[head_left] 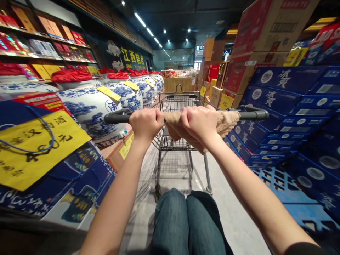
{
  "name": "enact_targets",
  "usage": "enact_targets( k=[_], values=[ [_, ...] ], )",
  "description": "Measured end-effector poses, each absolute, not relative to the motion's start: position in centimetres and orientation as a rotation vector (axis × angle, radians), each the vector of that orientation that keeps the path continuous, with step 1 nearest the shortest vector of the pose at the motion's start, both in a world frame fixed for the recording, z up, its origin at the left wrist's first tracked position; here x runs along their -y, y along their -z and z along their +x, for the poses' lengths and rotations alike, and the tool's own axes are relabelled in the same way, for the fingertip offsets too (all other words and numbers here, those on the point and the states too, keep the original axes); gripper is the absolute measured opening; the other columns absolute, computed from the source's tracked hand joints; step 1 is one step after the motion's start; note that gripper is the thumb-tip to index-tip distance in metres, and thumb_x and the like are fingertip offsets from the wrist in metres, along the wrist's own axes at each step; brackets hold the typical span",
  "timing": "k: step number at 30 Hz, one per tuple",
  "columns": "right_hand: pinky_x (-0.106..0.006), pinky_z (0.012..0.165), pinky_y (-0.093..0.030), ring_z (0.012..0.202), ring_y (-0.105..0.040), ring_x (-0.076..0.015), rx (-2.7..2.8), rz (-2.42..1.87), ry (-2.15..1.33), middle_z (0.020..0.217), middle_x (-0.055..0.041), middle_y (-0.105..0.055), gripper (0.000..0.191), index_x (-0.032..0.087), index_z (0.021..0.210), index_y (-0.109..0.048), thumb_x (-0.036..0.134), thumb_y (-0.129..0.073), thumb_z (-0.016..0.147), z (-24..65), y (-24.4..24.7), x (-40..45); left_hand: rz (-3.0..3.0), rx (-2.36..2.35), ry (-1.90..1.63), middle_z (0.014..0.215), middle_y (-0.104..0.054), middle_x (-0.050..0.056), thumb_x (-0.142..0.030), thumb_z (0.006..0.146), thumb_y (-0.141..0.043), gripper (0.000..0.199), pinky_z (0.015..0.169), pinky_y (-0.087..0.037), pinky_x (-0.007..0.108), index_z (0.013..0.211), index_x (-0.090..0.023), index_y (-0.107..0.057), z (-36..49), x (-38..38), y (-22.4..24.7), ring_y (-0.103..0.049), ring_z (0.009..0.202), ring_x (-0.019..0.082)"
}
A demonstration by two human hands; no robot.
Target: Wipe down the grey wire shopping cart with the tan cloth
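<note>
A wire shopping cart [178,103] stands straight in front of my knees, its dark handlebar [256,114] running across the view. My left hand [147,123] is closed around the bar left of the middle. Just right of the middle, my right hand [199,122] is wrapped over a tan cloth [228,122] draped on the same bar. The cloth hangs down on both sides of that hand, and its left end reaches close to my left hand. Nothing shows in the part of the basket I can see; the hands and cloth hide some of it.
Blue-and-white porcelain jars [90,106] with red cloth tops line the left side, beside a yellow price sign [39,148]. Stacked blue boxes [276,92] rise on the right, near a light blue plastic pallet [289,191]. Pale floor [233,209] runs between. A wooden counter [172,85] stands ahead.
</note>
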State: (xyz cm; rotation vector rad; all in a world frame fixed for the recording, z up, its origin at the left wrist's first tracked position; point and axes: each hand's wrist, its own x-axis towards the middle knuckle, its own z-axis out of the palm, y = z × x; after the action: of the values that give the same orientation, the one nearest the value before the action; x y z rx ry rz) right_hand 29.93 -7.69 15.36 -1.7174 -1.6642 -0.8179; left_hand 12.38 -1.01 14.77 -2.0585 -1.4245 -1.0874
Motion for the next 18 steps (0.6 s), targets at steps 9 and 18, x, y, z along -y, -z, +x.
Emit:
enact_targets(
  k=[9,18],
  values=[
    [-0.043,0.088,-0.037,0.082,-0.065,-0.0273,1.304,-1.82,0.919,0.081,-0.0141,-0.077,0.054,0.016,0.08,-0.078,0.03,-0.031,0.102,38.7,-14.8,5.6,-2.076,1.513,1.141,0.094,-0.075,0.021,-0.036,0.099,-0.029,0.056,0.087,-0.044,0.045,0.099,-0.011,-0.08,15.5,-3.5,-14.8,-0.068,0.091,0.033],
    [-0.04,0.089,-0.036,0.089,-0.07,-0.0263,1.678,-1.78,0.786,0.097,-0.0166,-0.081,0.056,0.013,0.098,-0.081,0.032,-0.028,0.107,32.4,-15.7,-2.1,-2.169,1.586,0.969,0.106,-0.078,0.025,-0.041,0.101,-0.026,0.064,0.09,-0.045,0.046,0.112,-0.01,-0.081,18.6,-7.6,-16.3,-0.071,0.106,0.039]
  ],
)
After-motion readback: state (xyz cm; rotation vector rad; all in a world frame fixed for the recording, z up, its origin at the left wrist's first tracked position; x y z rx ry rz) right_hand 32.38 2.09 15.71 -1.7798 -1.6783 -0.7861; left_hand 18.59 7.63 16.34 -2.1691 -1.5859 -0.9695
